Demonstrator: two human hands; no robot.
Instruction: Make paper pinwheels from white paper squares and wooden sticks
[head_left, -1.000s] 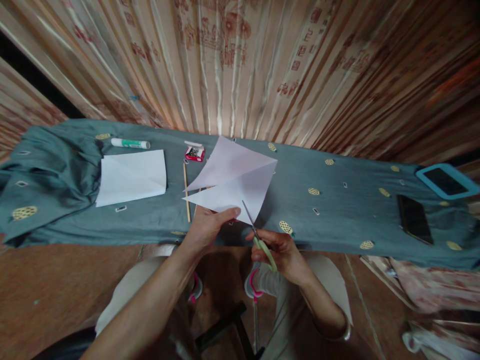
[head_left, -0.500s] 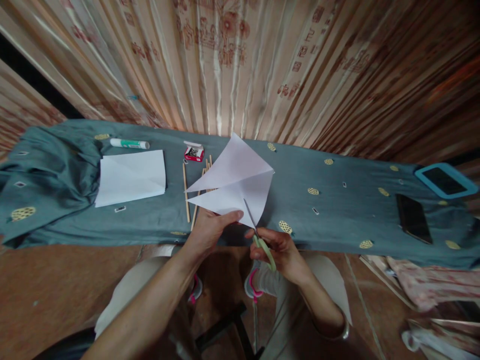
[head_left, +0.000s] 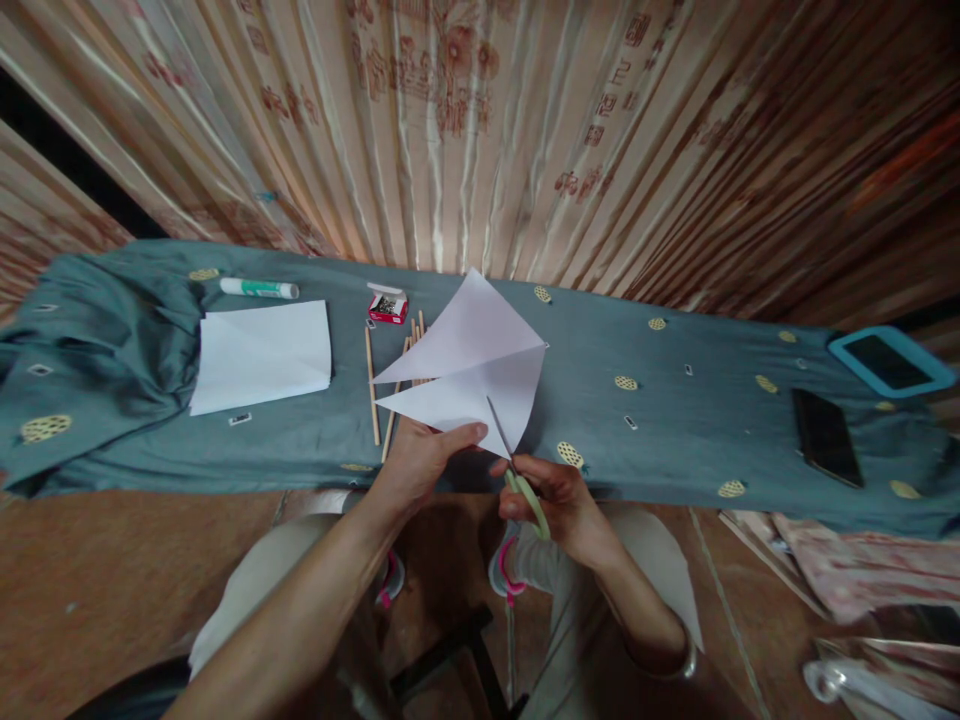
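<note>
A sheet of white paper (head_left: 480, 330), creased and with a cut running in from its left side, is raised above the table's front edge. Its near flap is pinched by my left hand (head_left: 431, 450), thumb on top and fingers hidden beneath. My right hand (head_left: 559, 500) grips green-handled scissors (head_left: 531, 505) at the paper's near right corner. One blade lies over the paper, pointing up and left; the other blade is hidden under it. Several thin wooden sticks (head_left: 373, 385) lie on the cloth, partly covered by the paper.
Left on the grey-green tablecloth (head_left: 675, 420) are a stack of white paper (head_left: 262, 355) and a green-and-white marker (head_left: 259, 288). Behind the sticks sits an open red box (head_left: 388, 304) of small metal pieces. A black phone (head_left: 827, 437) and a blue-framed tablet (head_left: 891, 361) lie far right. A curtain (head_left: 450, 130) hangs behind.
The paper has shifted very slightly in my hands. Both hands and the scissors are nearly where they were, and the table things have not moved.
</note>
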